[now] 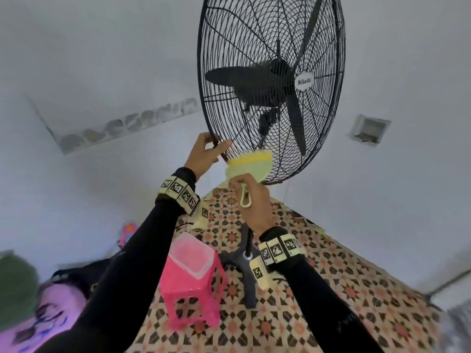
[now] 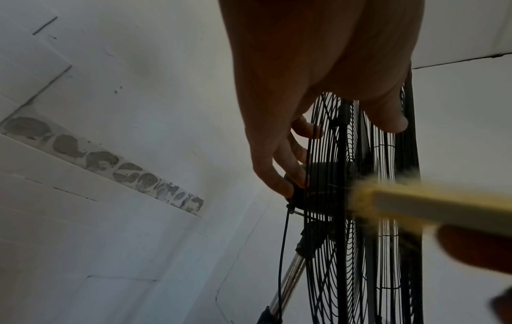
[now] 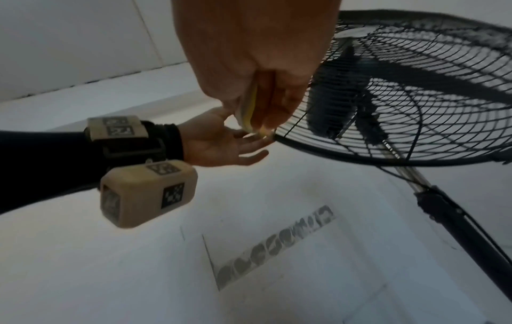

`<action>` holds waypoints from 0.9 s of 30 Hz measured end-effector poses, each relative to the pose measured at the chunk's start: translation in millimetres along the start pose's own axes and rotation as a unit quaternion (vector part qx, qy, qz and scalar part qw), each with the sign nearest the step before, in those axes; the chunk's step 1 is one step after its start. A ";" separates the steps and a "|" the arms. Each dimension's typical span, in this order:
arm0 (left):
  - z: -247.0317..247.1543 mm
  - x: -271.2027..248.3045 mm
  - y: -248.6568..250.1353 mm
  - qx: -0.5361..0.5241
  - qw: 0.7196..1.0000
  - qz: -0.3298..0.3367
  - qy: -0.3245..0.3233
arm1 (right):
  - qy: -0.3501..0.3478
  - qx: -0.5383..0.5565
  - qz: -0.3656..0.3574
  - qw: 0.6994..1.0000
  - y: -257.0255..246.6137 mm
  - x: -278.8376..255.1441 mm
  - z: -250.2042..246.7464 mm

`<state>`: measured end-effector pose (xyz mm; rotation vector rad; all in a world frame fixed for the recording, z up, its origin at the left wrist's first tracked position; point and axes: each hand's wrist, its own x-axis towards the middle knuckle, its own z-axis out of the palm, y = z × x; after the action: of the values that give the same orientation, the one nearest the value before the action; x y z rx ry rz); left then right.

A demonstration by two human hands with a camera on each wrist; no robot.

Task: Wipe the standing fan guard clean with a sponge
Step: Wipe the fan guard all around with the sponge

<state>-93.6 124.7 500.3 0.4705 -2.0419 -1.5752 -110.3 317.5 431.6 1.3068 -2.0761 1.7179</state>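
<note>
White walls close in a corner over a patterned tile floor [image 1: 318, 289], where a pink plastic stool [image 1: 192, 281] stands beside the fan's pole. The black wire fan guard [image 1: 328, 154] rises above both hands, tilted, its lower rim nearest the person. The left hand [image 1: 204, 155] makes its grip on the guard's lower-left rim, fingers and thumb curled round the outer ring to steady it. The right hand [image 1: 251, 197] is clamped on the sponge [image 1: 248, 164], a flat yellow-and-pale-green pad with a loop dangling below the fingers. The sponge sits just right of the left hand, its broad yellow edge up against the bottom wires of the guard; whether it presses them or only meets them is hard to say. From this grip the uncleaned mesh lies upward and to the right, so the stroke likely follows the rim's curve away from the bracing hand.
</note>
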 end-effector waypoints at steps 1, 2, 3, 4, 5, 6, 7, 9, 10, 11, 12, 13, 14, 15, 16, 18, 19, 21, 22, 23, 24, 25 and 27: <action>0.4 -0.3 0.3 0.001 1.000 0.002 0.000 | 0.049 0.013 0.013 0.999 -1.3 -2.3 -1.2; 0.5 -0.4 0.0 0.001 1.000 0.005 0.001 | 0.078 0.012 0.014 0.997 -0.4 -3.4 -0.9; 0.5 -1.3 -1.0 0.000 1.000 0.006 0.004 | 0.069 0.005 0.005 0.998 -0.1 -4.1 -0.2; 0.3 -2.1 -2.5 -0.002 1.000 0.006 0.008 | 0.022 -0.003 -0.013 1.000 2.5 -4.5 0.9; 0.5 -2.9 -3.7 -0.006 1.000 0.008 0.012 | -0.044 -0.013 -0.036 0.998 5.8 -3.8 1.1; 0.7 -3.4 -4.4 -0.008 1.000 0.009 0.013 | -0.101 -0.026 -0.057 0.993 8.8 -1.6 -0.8; 0.4 -3.8 -4.6 -0.009 1.000 0.009 0.011 | -0.132 -0.039 -0.061 0.989 13.9 1.7 -3.1; -0.5 -3.2 -4.4 -0.012 1.000 0.006 0.006 | -0.102 -0.044 -0.029 0.993 15.7 7.9 -10.6; -0.8 -2.3 -4.2 -0.014 1.000 0.004 0.006 | -0.054 -0.045 -0.012 0.997 13.7 9.3 -14.4; -0.8 -1.7 -3.2 -0.014 1.000 0.004 0.005 | 0.005 -0.048 -0.003 0.999 11.3 8.6 -16.6; 0.1 -1.3 -2.4 -0.015 1.000 0.004 0.007 | 0.054 -0.049 0.002 0.997 10.3 7.0 -17.7; 1.3 -0.6 -2.0 -0.016 1.000 0.005 0.011 | 0.081 -0.046 0.006 0.996 8.6 6.8 -18.3; 2.3 0.0 -2.5 -0.018 1.000 0.007 0.015 | 0.068 -0.041 0.009 0.997 7.4 7.1 -18.2; 2.6 -0.4 -4.0 -0.021 1.000 0.008 0.017 | 0.019 -0.030 0.003 0.999 7.4 7.3 -17.3; 2.5 -1.0 -5.8 -0.026 0.999 0.009 0.018 | -0.048 -0.017 -0.011 0.999 8.1 7.7 -17.0; 2.1 -1.9 -9.8 -0.032 0.999 0.012 0.020 | -0.156 -0.010 -0.036 0.987 13.3 12.5 -19.8; 2.1 -2.1 -10.9 -0.032 0.999 0.014 0.021 | -0.173 -0.018 -0.042 0.984 15.3 16.0 -21.8; 2.9 -2.4 -9.5 -0.033 0.999 0.014 0.021 | -0.138 -0.028 -0.043 0.989 14.7 21.6 -25.6; 3.6 -2.1 -7.7 -0.031 0.999 0.013 0.023 | -0.100 -0.030 -0.042 0.994 13.5 22.4 -26.2; 4.4 -1.5 -5.4 -0.029 0.999 0.014 0.024 | -0.058 -0.033 -0.036 0.997 12.6 21.6 -25.1; 5.7 -1.3 -2.9 -0.028 0.999 0.013 0.024 | -0.018 -0.034 -0.024 0.999 9.2 19.1 -24.2; 6.7 -0.8 -1.1 -0.027 0.999 0.013 0.025 | 0.015 -0.036 -0.013 0.999 6.7 17.1 -22.6; 7.2 -1.6 -0.1 -0.022 0.999 0.014 0.026 | 0.024 -0.027 -0.014 0.999 5.2 14.3 -18.6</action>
<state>-96.5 131.2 498.6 0.4596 -1.9614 -1.5722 -129.9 325.8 442.6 1.2617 -2.0523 1.6539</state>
